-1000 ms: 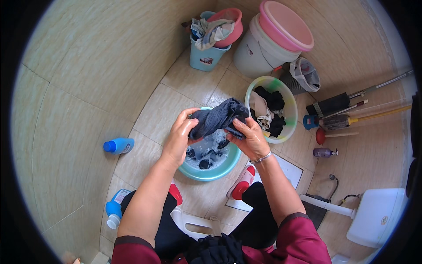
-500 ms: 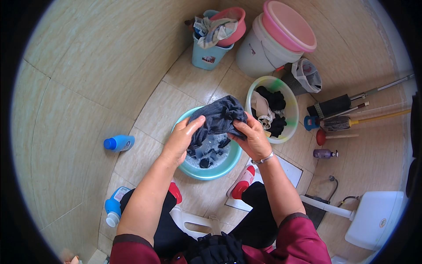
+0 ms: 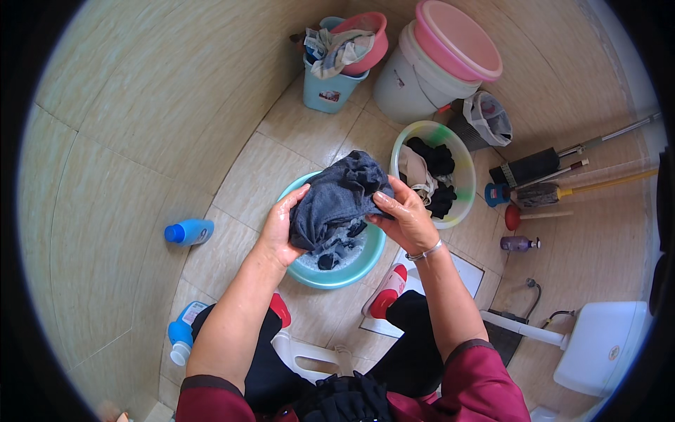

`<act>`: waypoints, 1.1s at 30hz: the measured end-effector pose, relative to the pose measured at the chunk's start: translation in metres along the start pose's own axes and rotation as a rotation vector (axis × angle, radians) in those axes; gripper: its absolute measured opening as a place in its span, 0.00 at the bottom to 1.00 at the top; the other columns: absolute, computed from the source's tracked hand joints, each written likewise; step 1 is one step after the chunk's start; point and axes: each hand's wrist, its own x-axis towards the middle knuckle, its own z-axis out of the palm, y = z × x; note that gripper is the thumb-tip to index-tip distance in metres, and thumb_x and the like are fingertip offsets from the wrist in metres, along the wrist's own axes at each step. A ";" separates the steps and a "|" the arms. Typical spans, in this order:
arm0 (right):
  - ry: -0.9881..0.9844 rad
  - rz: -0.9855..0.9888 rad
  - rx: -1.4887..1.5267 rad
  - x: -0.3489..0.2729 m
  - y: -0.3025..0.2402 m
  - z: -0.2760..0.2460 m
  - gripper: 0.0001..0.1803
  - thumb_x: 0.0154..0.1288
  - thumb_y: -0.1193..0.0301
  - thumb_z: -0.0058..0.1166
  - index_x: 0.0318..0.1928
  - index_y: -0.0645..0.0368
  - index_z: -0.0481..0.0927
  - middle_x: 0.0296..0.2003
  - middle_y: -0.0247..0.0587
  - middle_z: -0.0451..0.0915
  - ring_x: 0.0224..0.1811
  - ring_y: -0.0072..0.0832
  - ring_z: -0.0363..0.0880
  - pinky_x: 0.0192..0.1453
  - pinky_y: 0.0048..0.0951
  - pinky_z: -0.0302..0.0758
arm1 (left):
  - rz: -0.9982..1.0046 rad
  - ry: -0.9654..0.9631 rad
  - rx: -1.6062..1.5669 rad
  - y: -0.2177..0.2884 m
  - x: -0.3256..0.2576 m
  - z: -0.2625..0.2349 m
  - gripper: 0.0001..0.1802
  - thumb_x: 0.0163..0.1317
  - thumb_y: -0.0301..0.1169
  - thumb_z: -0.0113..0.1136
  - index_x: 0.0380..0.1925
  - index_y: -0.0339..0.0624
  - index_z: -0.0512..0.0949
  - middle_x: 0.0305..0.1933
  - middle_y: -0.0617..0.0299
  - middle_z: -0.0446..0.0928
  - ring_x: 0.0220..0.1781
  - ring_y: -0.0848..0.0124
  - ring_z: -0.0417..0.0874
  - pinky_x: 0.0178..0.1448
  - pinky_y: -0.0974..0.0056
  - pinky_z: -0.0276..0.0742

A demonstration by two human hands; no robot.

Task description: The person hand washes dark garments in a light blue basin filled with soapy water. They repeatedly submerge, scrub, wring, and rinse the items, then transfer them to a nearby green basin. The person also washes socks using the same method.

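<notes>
Both my hands hold a wet dark grey-blue garment (image 3: 334, 200) above a turquoise basin (image 3: 337, 281). My left hand (image 3: 280, 226) grips its left side, the fingers hidden behind the cloth. On the right edge my right hand (image 3: 406, 216) pinches the fabric between thumb and fingers; a bracelet circles that wrist. Soapy water with suds (image 3: 349, 259) and more dark cloth fills the basin below. Just beyond my right hand stands a pale tub (image 3: 465, 165) holding black and beige clothes (image 3: 439, 160). What kind of garment I hold cannot be made out.
Blue bottles (image 3: 190, 232) (image 3: 187, 323) are at the left. Behind stand a light-blue bin (image 3: 327, 91), a large white bucket (image 3: 397, 88) with a pink basin (image 3: 460, 42), and a wastebasket (image 3: 485, 119). Mops (image 3: 541, 195), a plunger (image 3: 512, 217), a pump bottle (image 3: 517, 244) and a cistern (image 3: 605, 348) line the right.
The garment has been turned and spread, now hanging wider and lower on the left. My left thumb has moved from the cloth's front to its left edge. My right hand stays nearly in place.
</notes>
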 end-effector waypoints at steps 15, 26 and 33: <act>0.209 -0.157 -0.845 0.030 0.049 -0.082 0.21 0.57 0.70 0.61 0.49 0.66 0.75 0.36 0.41 0.81 0.36 0.27 0.80 0.42 0.26 0.76 | 0.774 0.238 1.656 -0.002 0.000 -0.018 0.21 0.56 0.34 0.63 0.49 0.40 0.75 0.48 0.52 0.77 0.45 0.56 0.80 0.50 0.58 0.75; 0.742 -0.472 -0.665 0.036 -0.022 -0.229 0.23 0.61 0.71 0.61 0.55 0.65 0.72 0.40 0.41 0.81 0.36 0.23 0.78 0.41 0.23 0.75 | 0.760 0.226 1.299 0.014 -0.002 -0.006 0.21 0.60 0.31 0.62 0.52 0.36 0.73 0.53 0.53 0.75 0.53 0.66 0.78 0.57 0.62 0.72; 0.379 -0.269 -0.970 0.112 0.079 -0.171 0.17 0.63 0.68 0.59 0.50 0.61 0.78 0.46 0.42 0.81 0.47 0.29 0.80 0.51 0.30 0.76 | 0.541 0.232 0.751 0.026 -0.013 0.002 0.22 0.64 0.32 0.58 0.55 0.34 0.70 0.58 0.51 0.71 0.56 0.67 0.76 0.61 0.65 0.68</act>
